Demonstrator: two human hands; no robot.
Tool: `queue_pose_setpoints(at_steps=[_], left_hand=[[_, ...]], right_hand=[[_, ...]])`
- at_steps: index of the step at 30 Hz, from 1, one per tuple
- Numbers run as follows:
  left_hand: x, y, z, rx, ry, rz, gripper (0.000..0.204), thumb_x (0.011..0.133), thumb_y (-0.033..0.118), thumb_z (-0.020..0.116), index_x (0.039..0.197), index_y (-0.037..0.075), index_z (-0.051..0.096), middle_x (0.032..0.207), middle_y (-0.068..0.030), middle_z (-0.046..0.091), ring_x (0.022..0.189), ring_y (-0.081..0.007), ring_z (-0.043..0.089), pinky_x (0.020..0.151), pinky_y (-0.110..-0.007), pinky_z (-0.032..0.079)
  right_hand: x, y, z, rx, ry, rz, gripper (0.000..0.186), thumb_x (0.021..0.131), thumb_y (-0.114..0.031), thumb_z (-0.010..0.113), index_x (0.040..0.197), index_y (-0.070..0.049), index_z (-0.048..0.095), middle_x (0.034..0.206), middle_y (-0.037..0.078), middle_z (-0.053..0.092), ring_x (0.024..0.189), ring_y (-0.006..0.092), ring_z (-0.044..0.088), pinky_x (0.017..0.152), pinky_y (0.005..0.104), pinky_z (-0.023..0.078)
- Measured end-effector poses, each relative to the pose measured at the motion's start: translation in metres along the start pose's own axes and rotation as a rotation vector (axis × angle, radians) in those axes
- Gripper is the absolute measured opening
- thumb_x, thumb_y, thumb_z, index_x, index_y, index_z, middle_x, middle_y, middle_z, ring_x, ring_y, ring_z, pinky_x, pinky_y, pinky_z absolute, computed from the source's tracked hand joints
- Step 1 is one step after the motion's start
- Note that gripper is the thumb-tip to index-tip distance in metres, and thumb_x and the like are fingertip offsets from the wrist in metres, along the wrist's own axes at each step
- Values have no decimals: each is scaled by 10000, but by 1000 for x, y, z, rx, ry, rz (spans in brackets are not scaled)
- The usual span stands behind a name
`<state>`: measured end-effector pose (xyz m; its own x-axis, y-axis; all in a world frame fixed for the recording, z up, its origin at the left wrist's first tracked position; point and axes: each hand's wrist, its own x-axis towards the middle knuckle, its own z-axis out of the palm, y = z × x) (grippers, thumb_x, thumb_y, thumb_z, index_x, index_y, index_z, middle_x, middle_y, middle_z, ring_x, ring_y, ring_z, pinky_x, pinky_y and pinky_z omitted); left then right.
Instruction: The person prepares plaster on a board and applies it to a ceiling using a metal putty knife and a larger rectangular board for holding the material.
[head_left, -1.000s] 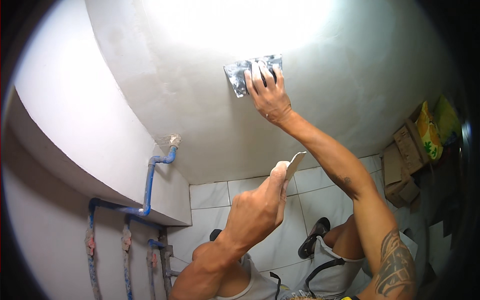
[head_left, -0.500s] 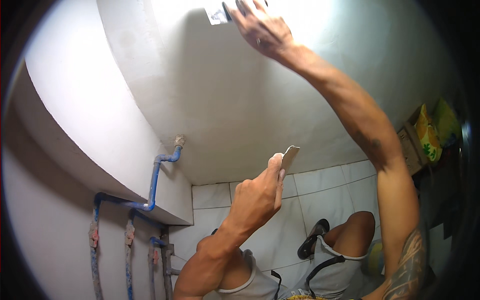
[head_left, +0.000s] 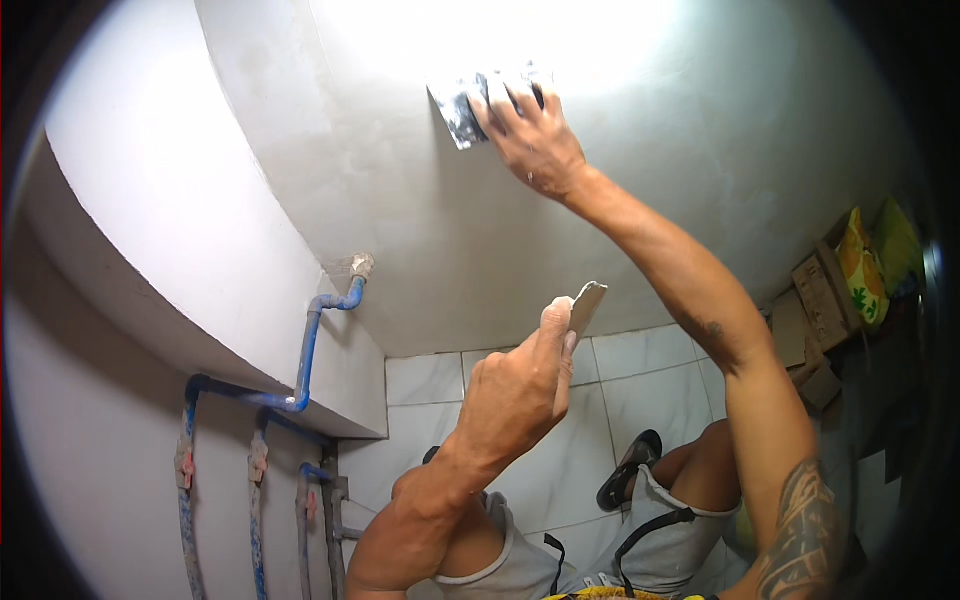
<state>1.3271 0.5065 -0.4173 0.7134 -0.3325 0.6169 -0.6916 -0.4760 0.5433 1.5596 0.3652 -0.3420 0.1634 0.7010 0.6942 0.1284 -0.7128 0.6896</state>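
Note:
High on the pale plastered wall [head_left: 550, 260], my right hand [head_left: 535, 145] grips a flat, smudged metal spreading blade [head_left: 455, 112], its broad face angled against the surface. My left hand [head_left: 510, 385] is closed around a thin, narrow flat piece [head_left: 585, 310] with a pale, crusted top edge, held lower down in front of the wall. My left fingertips are coated with white powder.
Blue pipes [head_left: 307, 355] with red-handled valves [head_left: 185, 465] run along the white wall and ledge [head_left: 170, 250] at left. Cardboard boxes [head_left: 815, 300] and a yellow-green bag [head_left: 860, 265] are stacked at right. My feet are on white tiles [head_left: 650, 400].
My right hand and blade went up the wall toward the bright area, then came partway back down, ending higher than at first. My left hand rose slightly in the picture, its grip unchanged.

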Motion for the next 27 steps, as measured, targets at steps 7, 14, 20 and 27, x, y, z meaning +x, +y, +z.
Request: queue_pose_setpoints(at_steps=[7, 14, 20, 27], left_hand=[[-1, 3, -3, -10, -2, -19, 315, 971, 71, 544, 1267, 22, 446, 763, -175, 676, 638, -377, 663, 560, -442, 526], [1, 5, -6, -12, -8, -55, 324, 981, 96, 535, 1285, 35, 439, 773, -203, 668, 662, -416, 653, 572, -459, 511], [0, 6, -6, -10, -9, -100, 305, 995, 112, 517, 1285, 53, 445, 748, -199, 662, 656, -420, 651, 569, -467, 505], [4, 3, 3, 24, 9, -28, 289, 1010, 117, 484, 1277, 18, 432, 657, -158, 632, 527, -357, 617, 480, -438, 491]], right_hand=[[-78, -48, 9, 39, -36, -11, 482, 877, -175, 559, 1333, -17, 547, 1275, 195, 512, 1238, 319, 467, 1018, 562, 369], [-114, -57, -14, 193, -163, -43, 505, 887, -165, 545, 1369, -19, 511, 1243, 197, 541, 1190, 327, 506, 1031, 569, 369], [-7, 51, -44, 35, 106, -7, 403, 858, -139, 566, 1257, -108, 616, 1008, 81, 579, 930, 249, 570, 806, 467, 475], [47, 113, -31, -138, 138, -4, 444, 846, -130, 605, 1289, -123, 583, 1106, 73, 597, 941, 240, 555, 770, 401, 454]])
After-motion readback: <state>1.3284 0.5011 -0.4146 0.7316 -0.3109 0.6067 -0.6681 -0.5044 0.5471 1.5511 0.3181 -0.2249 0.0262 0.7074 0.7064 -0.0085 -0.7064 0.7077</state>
